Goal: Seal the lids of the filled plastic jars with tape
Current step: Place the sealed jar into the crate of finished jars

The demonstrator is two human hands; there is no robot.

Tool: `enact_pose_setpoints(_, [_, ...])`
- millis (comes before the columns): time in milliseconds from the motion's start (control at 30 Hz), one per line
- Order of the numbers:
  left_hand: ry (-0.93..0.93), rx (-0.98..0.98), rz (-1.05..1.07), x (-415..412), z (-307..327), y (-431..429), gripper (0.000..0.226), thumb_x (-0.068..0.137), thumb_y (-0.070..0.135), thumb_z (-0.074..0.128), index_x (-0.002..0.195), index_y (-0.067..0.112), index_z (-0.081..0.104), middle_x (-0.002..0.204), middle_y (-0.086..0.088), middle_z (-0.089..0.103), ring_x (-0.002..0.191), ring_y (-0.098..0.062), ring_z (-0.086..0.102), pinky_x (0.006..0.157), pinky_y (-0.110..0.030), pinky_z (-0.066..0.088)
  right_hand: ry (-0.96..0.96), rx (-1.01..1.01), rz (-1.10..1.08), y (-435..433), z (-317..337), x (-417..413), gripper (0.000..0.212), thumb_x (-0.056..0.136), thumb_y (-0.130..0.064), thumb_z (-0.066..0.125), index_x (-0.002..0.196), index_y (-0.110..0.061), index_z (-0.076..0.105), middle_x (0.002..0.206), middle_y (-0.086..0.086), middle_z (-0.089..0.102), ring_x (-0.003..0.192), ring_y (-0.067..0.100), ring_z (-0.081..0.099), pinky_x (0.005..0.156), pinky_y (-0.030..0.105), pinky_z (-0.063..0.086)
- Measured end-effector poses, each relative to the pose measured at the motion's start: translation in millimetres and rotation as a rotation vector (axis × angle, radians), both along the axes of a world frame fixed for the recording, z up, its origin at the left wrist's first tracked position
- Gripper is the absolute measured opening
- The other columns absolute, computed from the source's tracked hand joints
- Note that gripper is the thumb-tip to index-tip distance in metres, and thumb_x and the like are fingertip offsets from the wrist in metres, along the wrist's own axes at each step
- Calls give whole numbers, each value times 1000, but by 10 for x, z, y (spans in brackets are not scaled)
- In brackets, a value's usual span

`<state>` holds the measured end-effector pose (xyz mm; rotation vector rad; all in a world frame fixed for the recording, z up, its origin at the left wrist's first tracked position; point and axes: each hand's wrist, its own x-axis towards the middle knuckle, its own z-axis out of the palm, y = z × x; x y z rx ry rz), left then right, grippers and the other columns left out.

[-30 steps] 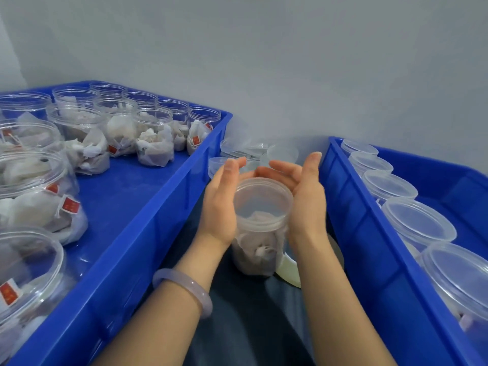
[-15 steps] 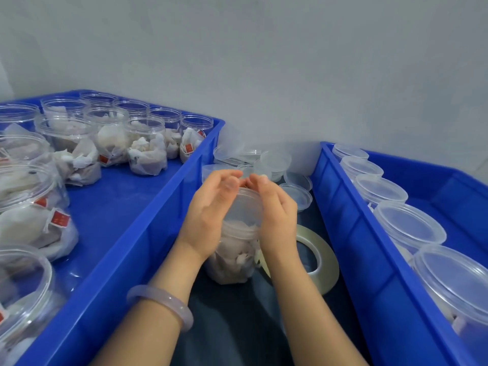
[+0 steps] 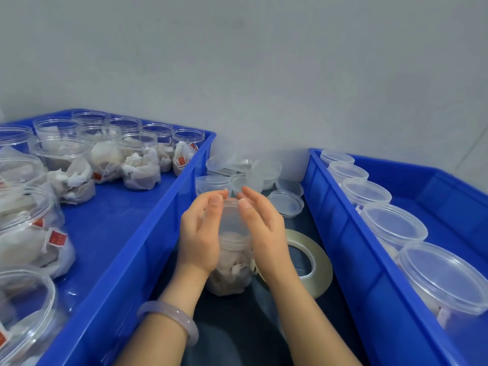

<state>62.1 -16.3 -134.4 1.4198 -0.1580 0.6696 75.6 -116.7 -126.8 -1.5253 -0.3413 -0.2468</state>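
From the head view, we see a clear plastic jar point(image 3: 232, 268) standing upright on the dark surface point(image 3: 237, 336) between two blue crates, near the middle of the picture. It holds pale bags, and a translucent lid point(image 3: 232, 220) sits on top.

Both hands close round the upper part of the jar. The left hand point(image 3: 200, 233) cups the left side of the lid and neck, its grip curved round them, with the thumb lying over the near edge of the lid and the fingertips reaching behind it. The right hand point(image 3: 264, 233) mirrors it on the right side, clamped in the same curved way, so that the fingertips of the two hands come close together behind the lid. We cannot tell whether any tape lies on the seam under the palms. A pale lilac bangle point(image 3: 169, 318) circles the left wrist.

Just right of the jar, partly hidden by the right forearm, a roll of clear tape point(image 3: 315, 262) lies flat on the dark surface. Beyond the hands, a cluster of loose lids point(image 3: 266, 169) is piled against the grey wall point(image 3: 264, 75).

The left crate point(image 3: 126, 260) carries open jars point(image 3: 140, 165) filled with white bags bearing red tags. The right crate point(image 3: 340, 233) carries a row of jars with lids on point(image 3: 393, 225) along its near wall.
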Motion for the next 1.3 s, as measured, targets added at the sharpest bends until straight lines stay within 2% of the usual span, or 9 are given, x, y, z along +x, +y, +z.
enact_pose_setpoints(100, [8, -5, -5, 12, -10, -12, 28, 86, 31, 42, 96, 19, 66, 97, -1, 69, 92, -13, 65, 80, -23, 50, -25, 80, -144, 64, -48, -10, 36, 78, -27, 45, 103, -15, 67, 102, -4, 69, 96, 1, 63, 83, 16, 47])
enact_pose_setpoints(300, [-9, -33, -41, 25, -41, 3, 25, 86, 27, 43, 96, 20, 65, 91, 4, 71, 85, -2, 65, 72, -13, 49, -29, 88, -150, 74, -94, 12, 31, 78, -25, 43, 97, -23, 67, 99, -9, 69, 97, 1, 63, 84, 15, 46])
enact_pose_setpoints(400, [-5, -41, -19, 28, -68, -8, 27, 87, 33, 44, 106, 21, 60, 103, 9, 67, 97, 2, 62, 79, -10, 46, -36, 105, -127, 79, -96, 2, 33, 75, -21, 42, 97, -19, 66, 99, -9, 69, 94, -2, 62, 82, 13, 46])
enact_pose_setpoints(533, [87, -117, -56, 61, -77, -15, 21, 92, 26, 50, 101, 15, 66, 101, -3, 69, 98, -17, 65, 82, -26, 50, 63, 131, -56, 45, -112, 4, 40, 71, -23, 42, 104, -17, 63, 101, -5, 67, 91, 3, 61, 78, 16, 48])
enact_pose_setpoints(733, [111, -142, -30, 49, -65, -29, 34, 82, 33, 44, 95, 14, 69, 92, -3, 71, 88, -17, 66, 77, -26, 52, 16, 112, -95, 58, -90, -55, 28, 72, -20, 39, 76, -16, 66, 66, -12, 65, 64, -4, 57, 61, 11, 45])
enact_pose_setpoints(867, [79, -85, -70, 16, -95, 7, 45, 81, 52, 46, 104, 18, 65, 101, -5, 69, 96, -19, 65, 83, -29, 51, 10, 130, -96, 72, -107, -47, 29, 73, -20, 38, 77, -16, 66, 67, -12, 65, 65, -3, 57, 62, 13, 45])
enact_pose_setpoints(1000, [59, -78, -45, 0, -129, -4, 36, 86, 38, 43, 104, 14, 63, 98, -3, 68, 93, -18, 65, 79, -25, 52, 9, 161, -99, 83, -125, -36, 32, 75, -20, 37, 84, -12, 67, 76, -8, 67, 70, -1, 60, 65, 14, 47])
enact_pose_setpoints(1100, [62, -82, -27, 13, -128, -22, 36, 86, 34, 39, 102, 12, 64, 99, -7, 68, 96, -23, 65, 83, -33, 52, -33, 166, -118, 94, -135, -39, 35, 77, -19, 36, 88, -7, 67, 82, -4, 68, 76, 1, 62, 69, 15, 47])
enact_pose_setpoints(1300, [48, -78, -23, 5, -154, -18, 46, 79, 52, 44, 104, 19, 63, 99, 0, 69, 94, -17, 65, 81, -30, 53, -33, 170, -170, 115, -152, -30, 32, 77, -18, 37, 83, -14, 68, 77, -9, 69, 73, -2, 62, 66, 13, 47])
